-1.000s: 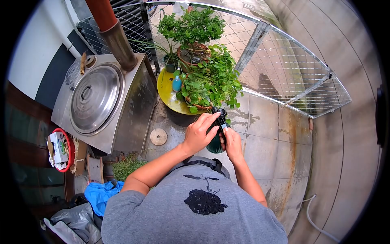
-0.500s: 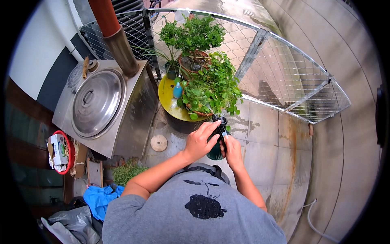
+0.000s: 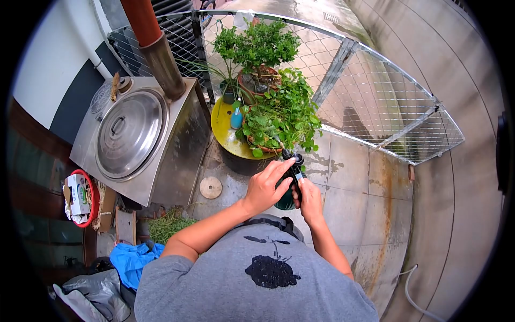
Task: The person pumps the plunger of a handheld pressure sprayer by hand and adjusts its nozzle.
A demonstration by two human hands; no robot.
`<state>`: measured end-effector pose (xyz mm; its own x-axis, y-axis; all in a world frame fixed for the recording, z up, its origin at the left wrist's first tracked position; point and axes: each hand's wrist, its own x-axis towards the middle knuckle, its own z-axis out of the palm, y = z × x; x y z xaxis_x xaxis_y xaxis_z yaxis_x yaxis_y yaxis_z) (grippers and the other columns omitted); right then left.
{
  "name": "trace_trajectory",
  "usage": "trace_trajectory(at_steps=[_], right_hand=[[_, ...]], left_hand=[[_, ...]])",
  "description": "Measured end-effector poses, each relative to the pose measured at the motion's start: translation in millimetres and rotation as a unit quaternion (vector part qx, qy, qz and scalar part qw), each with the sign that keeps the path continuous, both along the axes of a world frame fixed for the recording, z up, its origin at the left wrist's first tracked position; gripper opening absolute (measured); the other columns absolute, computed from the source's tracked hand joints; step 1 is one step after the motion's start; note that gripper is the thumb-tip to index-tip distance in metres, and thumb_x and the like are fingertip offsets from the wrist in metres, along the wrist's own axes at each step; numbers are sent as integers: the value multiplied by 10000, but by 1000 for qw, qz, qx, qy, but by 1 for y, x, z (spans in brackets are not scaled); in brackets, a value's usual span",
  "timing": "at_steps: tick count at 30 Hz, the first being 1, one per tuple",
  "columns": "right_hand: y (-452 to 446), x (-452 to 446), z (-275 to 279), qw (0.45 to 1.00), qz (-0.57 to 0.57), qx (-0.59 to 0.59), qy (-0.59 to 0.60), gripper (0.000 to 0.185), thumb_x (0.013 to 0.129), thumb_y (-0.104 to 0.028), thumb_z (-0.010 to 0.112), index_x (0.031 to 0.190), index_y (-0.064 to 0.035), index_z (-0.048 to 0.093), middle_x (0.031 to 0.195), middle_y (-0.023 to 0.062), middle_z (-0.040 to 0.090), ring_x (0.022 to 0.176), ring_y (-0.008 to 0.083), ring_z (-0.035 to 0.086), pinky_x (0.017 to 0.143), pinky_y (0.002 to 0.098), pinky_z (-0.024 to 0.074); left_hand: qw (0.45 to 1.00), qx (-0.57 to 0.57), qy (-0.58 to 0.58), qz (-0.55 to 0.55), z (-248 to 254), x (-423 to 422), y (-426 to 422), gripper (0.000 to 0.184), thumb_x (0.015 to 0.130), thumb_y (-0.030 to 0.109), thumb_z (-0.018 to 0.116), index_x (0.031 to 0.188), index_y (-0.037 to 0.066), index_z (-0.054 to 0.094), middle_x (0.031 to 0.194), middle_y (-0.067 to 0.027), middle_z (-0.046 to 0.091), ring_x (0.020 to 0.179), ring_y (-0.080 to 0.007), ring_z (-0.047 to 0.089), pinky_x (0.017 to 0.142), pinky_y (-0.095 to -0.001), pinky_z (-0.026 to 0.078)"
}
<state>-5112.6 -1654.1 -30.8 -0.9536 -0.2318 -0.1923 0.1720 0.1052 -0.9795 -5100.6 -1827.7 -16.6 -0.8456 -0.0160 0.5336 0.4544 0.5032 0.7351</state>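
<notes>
Gripping the black head (image 3: 296, 162) of a dark green bottle (image 3: 285, 201), the right hand (image 3: 310, 198) has its fingers clamped around the grip, thumb laid along the top side. The left hand (image 3: 262, 190) reaches in from the other side, palm down, its fingers stretched out and slightly apart from the thumb, the longest fingertips touching the black head. The bottle is in front of the person's waist, its body below the hands and just short of the plants; the front of its head points to the lower edge of the leafy plant (image 3: 281, 121) — that part is small and dark, so it seems to meet the leaves, though I can't be sure. That plant grows in a brown pot (image 3: 263, 148) on a round yellow cover (image 3: 222, 126), which sits over a dark tub (image 3: 242, 163). A small blue bottle (image 3: 236, 119) stands upright on the cover, left of the leaves, and a bushy plant (image 3: 263, 43) rises behind, near the wire fence (image 3: 335, 70). To the left is a steel stove (image 3: 179, 145) with a round lid (image 3: 129, 134) on it; a pale disc (image 3: 210, 188) with a central hole lies on the paving (image 3: 343, 209) — between the stove and the hands.
</notes>
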Motion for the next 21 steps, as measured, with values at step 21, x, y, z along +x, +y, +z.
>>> trace_trajectory(at_steps=[21], right_hand=[[1, 3, -7, 1000, -11, 18, -5, 390, 1067, -320, 451, 839, -32, 584, 612, 4, 530, 457, 86, 466, 425, 258, 362]], left_hand=[[1000, -11, -15, -3, -6, 1, 0, 483, 902, 154, 667, 1377, 146, 583, 1087, -99, 647, 847, -306, 690, 705, -398, 568]])
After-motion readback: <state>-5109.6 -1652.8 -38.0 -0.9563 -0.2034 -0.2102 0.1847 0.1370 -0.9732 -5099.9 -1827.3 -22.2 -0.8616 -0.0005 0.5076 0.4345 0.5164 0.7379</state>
